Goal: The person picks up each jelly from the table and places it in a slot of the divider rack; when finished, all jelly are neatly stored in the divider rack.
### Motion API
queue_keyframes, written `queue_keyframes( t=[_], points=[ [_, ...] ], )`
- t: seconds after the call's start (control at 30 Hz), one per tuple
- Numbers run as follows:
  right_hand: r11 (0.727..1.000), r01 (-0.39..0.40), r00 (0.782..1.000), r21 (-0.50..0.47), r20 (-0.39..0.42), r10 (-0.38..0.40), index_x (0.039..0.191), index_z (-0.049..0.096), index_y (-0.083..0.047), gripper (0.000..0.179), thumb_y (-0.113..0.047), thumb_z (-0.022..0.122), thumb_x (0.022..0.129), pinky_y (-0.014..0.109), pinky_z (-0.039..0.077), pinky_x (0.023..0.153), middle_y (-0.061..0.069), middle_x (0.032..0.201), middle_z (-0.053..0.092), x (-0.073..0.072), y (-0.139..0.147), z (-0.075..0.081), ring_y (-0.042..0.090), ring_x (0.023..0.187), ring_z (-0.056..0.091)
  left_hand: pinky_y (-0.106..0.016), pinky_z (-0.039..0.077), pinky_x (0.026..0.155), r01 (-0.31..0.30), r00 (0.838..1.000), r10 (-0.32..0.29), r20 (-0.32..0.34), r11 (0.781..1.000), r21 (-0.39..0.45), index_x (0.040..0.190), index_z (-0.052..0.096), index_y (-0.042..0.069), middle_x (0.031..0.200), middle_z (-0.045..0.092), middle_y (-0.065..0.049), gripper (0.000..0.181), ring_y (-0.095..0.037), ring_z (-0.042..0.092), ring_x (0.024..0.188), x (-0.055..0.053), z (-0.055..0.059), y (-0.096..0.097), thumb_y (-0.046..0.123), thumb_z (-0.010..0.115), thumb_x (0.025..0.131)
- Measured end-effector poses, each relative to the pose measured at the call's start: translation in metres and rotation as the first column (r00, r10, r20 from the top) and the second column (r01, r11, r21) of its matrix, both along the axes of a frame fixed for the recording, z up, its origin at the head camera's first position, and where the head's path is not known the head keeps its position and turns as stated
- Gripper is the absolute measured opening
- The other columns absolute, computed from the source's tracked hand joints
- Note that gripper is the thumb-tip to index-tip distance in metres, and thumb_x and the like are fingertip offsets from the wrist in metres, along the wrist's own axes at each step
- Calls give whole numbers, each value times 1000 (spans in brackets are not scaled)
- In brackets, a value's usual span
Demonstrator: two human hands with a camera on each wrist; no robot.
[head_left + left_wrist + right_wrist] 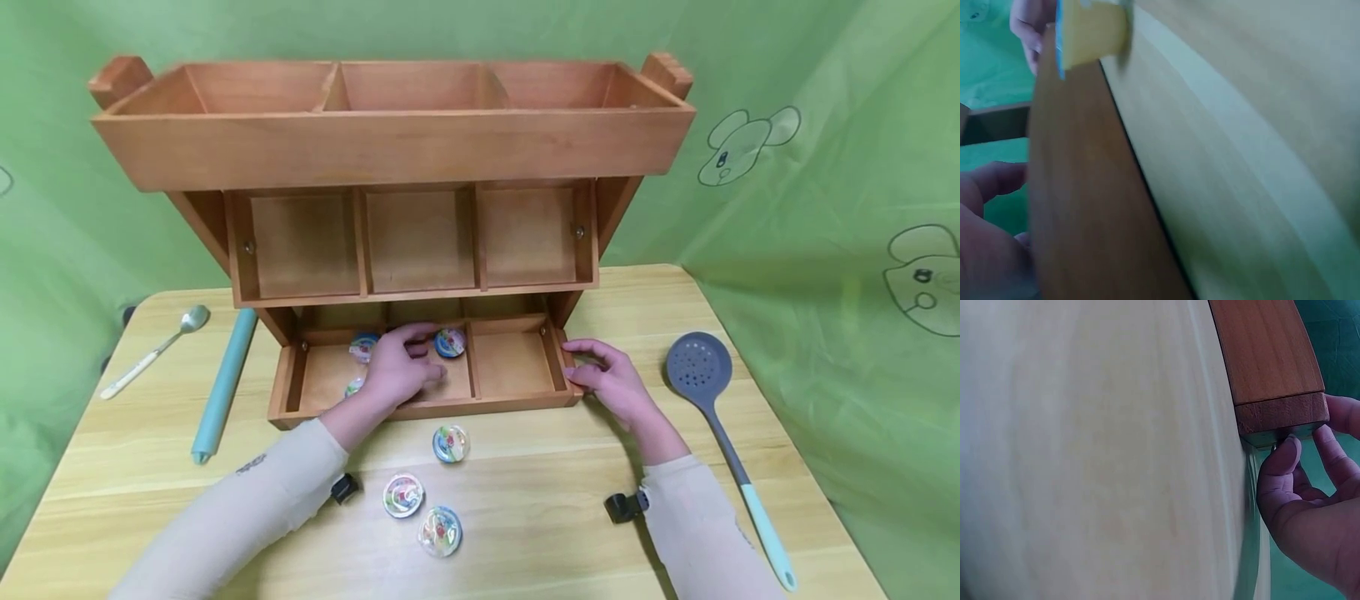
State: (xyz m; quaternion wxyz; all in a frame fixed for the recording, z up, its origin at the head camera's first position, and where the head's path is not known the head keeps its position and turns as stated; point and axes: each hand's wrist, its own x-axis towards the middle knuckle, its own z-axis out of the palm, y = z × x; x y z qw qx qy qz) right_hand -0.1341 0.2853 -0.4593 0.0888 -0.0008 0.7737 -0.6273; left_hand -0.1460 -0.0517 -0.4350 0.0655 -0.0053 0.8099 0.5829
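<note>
My left hand (401, 367) reaches into the bottom tray of a wooden rack (393, 150). Its fingertips are right beside a foil-lidded jelly cup (450, 342) lying in the middle section. Two more such cups, one upper (363, 347) and one lower (354, 387), lie left of this hand, which partly covers them. In the left wrist view, the tray's front wall (1091, 175) hides most of the fingers. My right hand (611, 379) touches the tray's right end, index finger and thumb apart; its fingertips (1288, 450) rest against the end board in the right wrist view.
Three jelly cups, one nearer the tray (451, 444) and two closer (403, 496) (440, 532), stand on the table before the rack. At left lie a spoon (153, 352) and a teal stick (225, 383); at right, a grey slotted skimmer (699, 367). Green curtains surround the table.
</note>
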Motion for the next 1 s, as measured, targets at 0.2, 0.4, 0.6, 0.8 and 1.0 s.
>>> queue_keyframes(
  t=[0.2,0.4,0.6,0.8,1.0],
  points=[
    [1000,3,1000,4,-2,-3,133,57,3,46,2,67,89,25,53,70,20,134,52,1,-1,1,17,88,62,-33,55,86,82,996,-79,-45,995,62,132,60,1,122,60,-22,67,-39,62,105,29,15,-12,-8,84,69],
    [1000,1,1000,13,-3,-1,133,57,2,45,2,67,89,25,52,67,20,133,53,1,-1,0,16,85,61,-31,56,81,172,976,-166,-144,985,31,124,64,1,107,65,-14,60,-37,64,94,61,21,-31,-7,85,69],
    [1000,-3,1000,15,-6,3,133,57,2,45,1,67,89,25,52,67,19,133,53,1,-2,1,16,85,61,-37,57,76,329,913,-344,-221,939,-100,113,69,5,102,65,-7,50,-32,64,85,98,5,-64,-3,87,68],
    [1000,-3,1000,-4,-7,3,134,56,4,46,2,67,89,25,54,71,20,132,52,0,-1,4,15,86,61,-35,56,72,464,871,-474,-131,880,-101,120,68,4,110,62,-9,60,-28,60,85,120,-12,-83,4,91,65],
    [1000,-3,1000,-4,-17,3,133,56,5,45,1,67,89,25,53,68,16,129,54,0,-1,4,13,82,61,-32,55,72,520,844,-530,-81,846,-118,126,66,6,115,59,1,66,-21,58,86,127,-23,-82,3,90,64]
  ],
)
